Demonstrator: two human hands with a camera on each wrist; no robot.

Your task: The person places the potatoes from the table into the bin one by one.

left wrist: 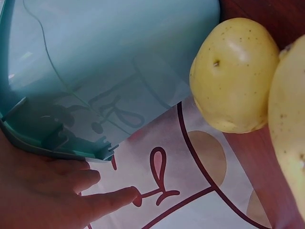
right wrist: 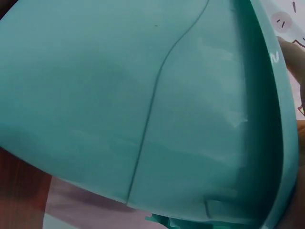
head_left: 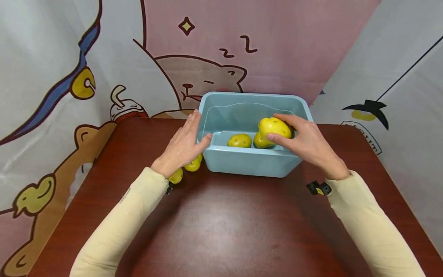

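Observation:
My right hand [head_left: 309, 144] grips a yellow potato [head_left: 275, 127] between thumb and fingers, inside the right half of a light blue plastic bin [head_left: 249, 163]. Two more potatoes are on the bin's floor: one near the middle [head_left: 239, 141], the other [head_left: 262, 141] partly hidden behind the held one. Fingers straight, my left hand [head_left: 181, 144] rests against the bin's left rim. In the left wrist view its fingers [left wrist: 105, 202] reach past the bin's edge. The right wrist view shows mostly the bin's outer wall [right wrist: 105, 95]; the held potato is hidden there.
Left of the bin, a potato [head_left: 193, 165] and another one [head_left: 176, 176] lie on the dark red-brown table [head_left: 221, 223], partly covered by my left hand and sleeve. Behind the table hangs a cartoon-printed cloth [head_left: 277, 46], close to the bin's back.

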